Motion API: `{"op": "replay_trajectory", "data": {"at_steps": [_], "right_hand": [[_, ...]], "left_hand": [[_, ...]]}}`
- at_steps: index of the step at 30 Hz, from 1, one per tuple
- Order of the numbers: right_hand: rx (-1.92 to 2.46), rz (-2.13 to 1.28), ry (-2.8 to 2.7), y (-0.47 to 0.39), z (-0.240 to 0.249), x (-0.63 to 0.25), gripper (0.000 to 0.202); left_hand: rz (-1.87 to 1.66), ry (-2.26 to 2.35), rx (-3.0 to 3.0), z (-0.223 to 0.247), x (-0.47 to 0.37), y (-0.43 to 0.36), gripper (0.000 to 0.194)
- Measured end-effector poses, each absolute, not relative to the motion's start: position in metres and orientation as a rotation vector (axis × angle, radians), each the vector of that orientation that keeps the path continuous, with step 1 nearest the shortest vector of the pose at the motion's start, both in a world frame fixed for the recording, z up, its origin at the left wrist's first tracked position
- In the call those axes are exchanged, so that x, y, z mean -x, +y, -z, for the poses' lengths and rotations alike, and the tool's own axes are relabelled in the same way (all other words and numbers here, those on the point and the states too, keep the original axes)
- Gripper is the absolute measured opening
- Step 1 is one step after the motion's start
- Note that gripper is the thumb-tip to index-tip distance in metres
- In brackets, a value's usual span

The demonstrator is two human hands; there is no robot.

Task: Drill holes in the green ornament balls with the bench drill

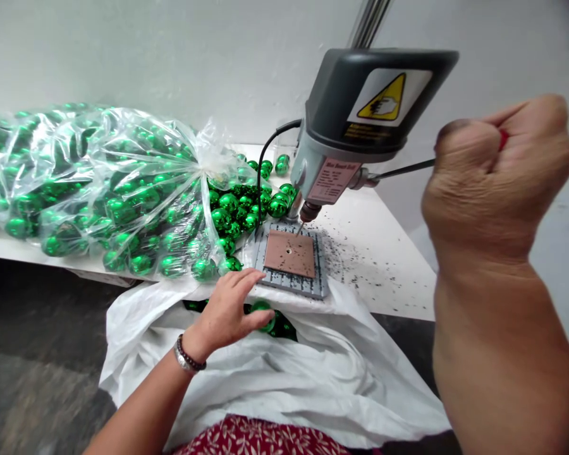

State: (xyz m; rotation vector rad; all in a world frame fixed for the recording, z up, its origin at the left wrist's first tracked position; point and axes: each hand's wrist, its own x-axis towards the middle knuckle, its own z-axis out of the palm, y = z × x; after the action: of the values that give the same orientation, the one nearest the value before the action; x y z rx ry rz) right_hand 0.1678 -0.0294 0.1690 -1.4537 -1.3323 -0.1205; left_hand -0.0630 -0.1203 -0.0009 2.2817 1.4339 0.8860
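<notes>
My left hand (pixel 227 309) is open, fingers stretched out, over the mouth of a white sack (pixel 313 379) at the table's front edge. A shiny green ball (pixel 264 318) shows just under its thumb, with more green below in the sack; whether they touch is not clear. My right hand (pixel 497 177) is closed around the end of the feed lever (pixel 405 169) of a small bench drill (pixel 341 139). Beneath the drill's bit, a brown square pad (pixel 289 256) with a small round hole piece lies on the grooved metal base (pixel 294 287). Dark shavings are scattered over both.
A big clear plastic bag (pixel 118 183) full of green balls lies on the left. Loose green balls (pixel 230 218) are heaped between it and the drill. A black cable (pixel 260 164) loops down beside the drill. Shavings dot the white table (pixel 384 265) on the right.
</notes>
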Motion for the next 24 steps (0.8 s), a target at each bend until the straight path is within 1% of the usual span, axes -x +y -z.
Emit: {"op": "replay_trajectory", "data": {"at_steps": [2, 3, 5, 7, 10, 13, 16, 19, 21, 24], "right_hand": [[1.463, 0.117, -1.332, -0.03, -0.17, -0.167, 0.023], [1.469, 0.116, -1.332, -0.03, -0.17, -0.167, 0.022], [1.483, 0.106, -1.329, -0.031, -0.17, -0.166, 0.021], [1.49, 0.094, -1.32, -0.031, -0.17, -0.165, 0.02], [1.475, 0.079, -1.309, -0.032, -0.169, -0.165, 0.017], [1.431, 0.051, -1.312, -0.033, -0.168, -0.165, 0.016], [1.402, 0.051, -1.319, -0.032, -0.166, -0.166, 0.016], [1.393, 0.099, -1.332, -0.031, -0.164, -0.167, 0.017], [1.391, 0.119, -1.339, -0.031, -0.162, -0.168, 0.017], [1.376, 0.128, -1.345, -0.029, -0.16, -0.17, 0.017]], "left_hand": [[-0.827, 1.624, -2.328, 0.0, 0.065, -0.111, 0.034], [-0.765, 1.755, -2.335, -0.001, 0.066, -0.106, 0.028], [-0.582, 2.022, -2.304, -0.006, 0.068, -0.095, 0.026], [-0.388, 2.174, -2.248, -0.011, 0.071, -0.089, 0.023], [-0.201, 2.181, -2.205, -0.016, 0.075, -0.088, 0.03], [-0.176, 2.17, -2.143, -0.015, 0.079, -0.091, 0.037], [-0.308, 2.15, -2.017, -0.015, 0.081, -0.091, 0.039], [-0.679, 1.982, -1.821, -0.022, 0.079, -0.09, 0.047], [-0.927, 1.683, -1.567, -0.029, 0.075, -0.091, 0.057], [-1.126, 1.185, -1.088, -0.039, 0.068, -0.093, 0.075]]}}
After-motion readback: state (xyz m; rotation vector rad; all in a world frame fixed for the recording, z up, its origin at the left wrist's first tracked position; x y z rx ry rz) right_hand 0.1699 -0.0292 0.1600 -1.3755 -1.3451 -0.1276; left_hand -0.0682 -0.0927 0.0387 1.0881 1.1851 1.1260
